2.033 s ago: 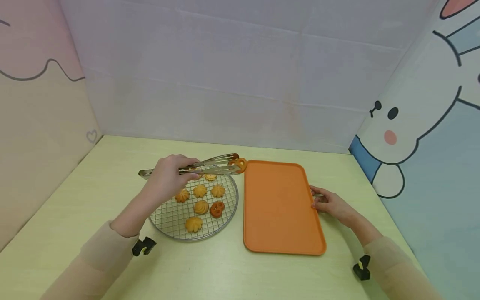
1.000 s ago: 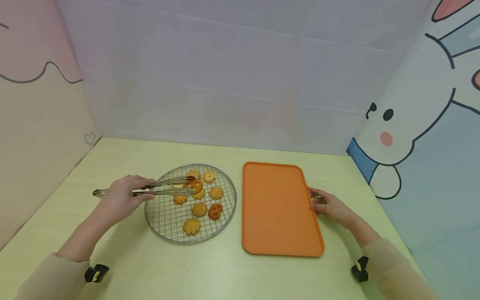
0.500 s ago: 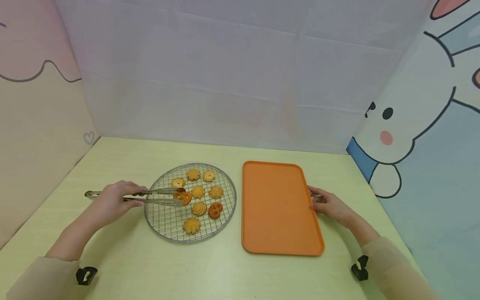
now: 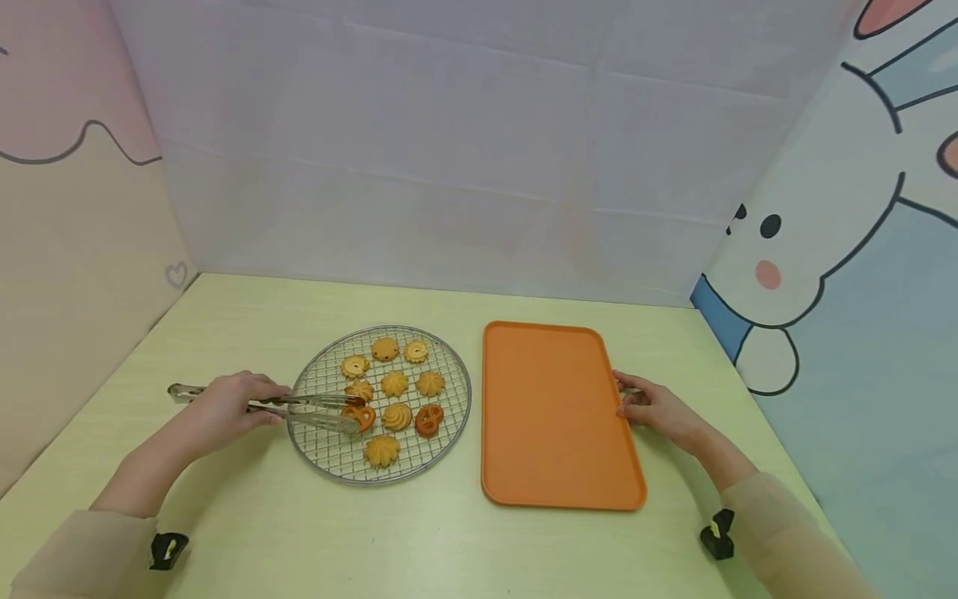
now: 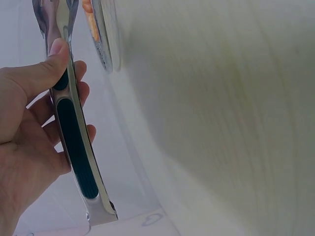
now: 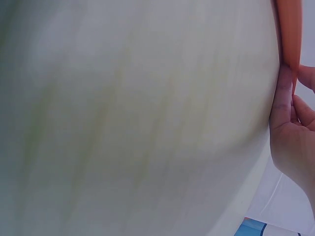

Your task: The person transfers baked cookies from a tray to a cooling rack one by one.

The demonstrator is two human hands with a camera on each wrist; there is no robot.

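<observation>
One dark orange pretzel-shaped cookie (image 4: 361, 416) is now held low over the round wire cooling rack (image 4: 329, 457), pinched by the long metal tongs (image 4: 299, 406). Two seconds ago it was carried near the flat orange tray (image 4: 557, 416). The tongs are squeezed by the left hand (image 4: 224, 408). The tray's right edge is gripped by the right hand (image 4: 659, 409). It looks like the cookie is being put back on the rack.

I am looking at a pale green table (image 4: 449, 549) filling the lower frame. A white backdrop (image 4: 449, 150) is standing behind, with a cartoon rabbit panel (image 4: 846, 216) at right.
</observation>
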